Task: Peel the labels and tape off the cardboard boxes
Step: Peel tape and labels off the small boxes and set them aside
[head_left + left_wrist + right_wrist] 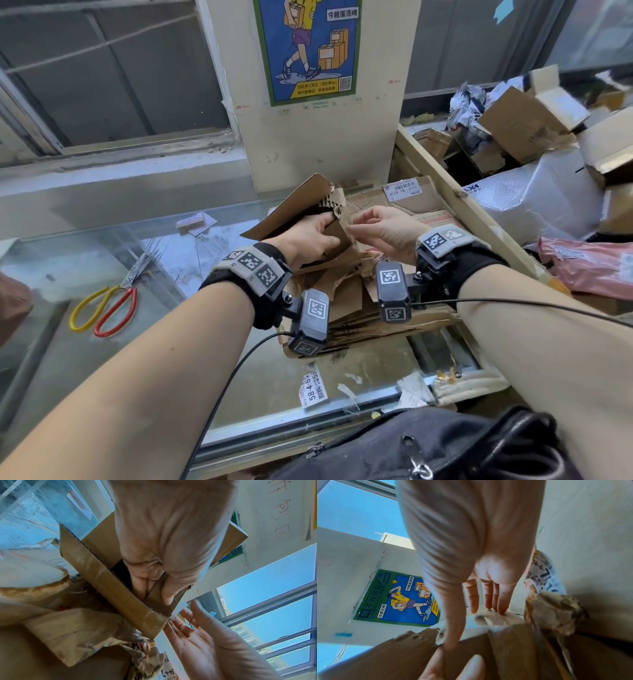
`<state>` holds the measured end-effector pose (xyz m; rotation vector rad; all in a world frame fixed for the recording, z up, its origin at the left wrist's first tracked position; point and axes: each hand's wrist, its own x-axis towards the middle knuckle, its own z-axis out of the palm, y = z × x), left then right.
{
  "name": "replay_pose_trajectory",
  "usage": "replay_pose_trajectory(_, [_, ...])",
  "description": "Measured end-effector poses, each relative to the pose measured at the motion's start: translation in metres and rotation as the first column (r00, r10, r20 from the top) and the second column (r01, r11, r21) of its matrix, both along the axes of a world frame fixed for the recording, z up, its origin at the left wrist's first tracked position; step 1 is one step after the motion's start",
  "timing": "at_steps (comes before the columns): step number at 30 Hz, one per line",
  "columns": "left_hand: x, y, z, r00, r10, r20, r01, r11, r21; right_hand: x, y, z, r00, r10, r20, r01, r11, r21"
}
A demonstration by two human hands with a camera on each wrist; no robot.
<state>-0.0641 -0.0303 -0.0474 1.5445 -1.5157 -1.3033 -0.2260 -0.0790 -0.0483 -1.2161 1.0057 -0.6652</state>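
We've got the small cardboard box [301, 219] held up above the flattened cardboard pile [346, 301], about 12 o'clock from our chest, with our left hand [308, 236] wrapped round its near wall, fingers tucked inside and thumb outside. Our right hand [383, 229], at 3 o'clock from the box, looks to be pinching a thin strip of tape [178, 609] at the torn corner between thumb and forefinger, other fingers loosely spread. Probably best to pull low and slow along the box edge while the left hand braces, so the strip shouldn't snap.
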Motion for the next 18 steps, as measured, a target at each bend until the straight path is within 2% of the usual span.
replay_pose_trajectory(2, [0.002,0.001,0.004,1.000,-0.021,0.014,0.021,1.000,-0.011,-0.001,-0.002,0.007,0.973,0.070,-0.219,-0.093,0.991,-0.094])
replay_pose_trajectory(4, [0.001,0.001,0.009,0.999,-0.047,0.015,0.047,0.999,-0.027,0.002,-0.003,0.017,0.861,0.063,-0.504,-0.210,0.948,-0.240])
replay_pose_trajectory(6, [-0.001,0.001,0.014,0.997,-0.074,0.023,0.075,0.996,-0.044,0.005,-0.003,0.025,0.763,-0.004,-0.646,-0.279,0.899,-0.336])
replay_pose_trajectory(8, [0.000,0.002,0.019,0.995,-0.096,0.024,0.097,0.994,-0.040,0.004,-0.004,0.032,0.760,-0.017,-0.650,-0.303,0.875,-0.378])
replay_pose_trajectory(11, [0.003,0.003,0.025,0.994,-0.110,0.001,0.110,0.994,0.005,0.000,-0.004,0.039,0.802,0.060,-0.595,-0.337,0.867,-0.367])
replay_pose_trajectory(18, [0.012,0.003,0.041,0.973,-0.109,-0.204,0.139,0.980,0.141,-0.007,-0.012,0.039,0.924,0.204,-0.323,-0.291,0.924,-0.248])
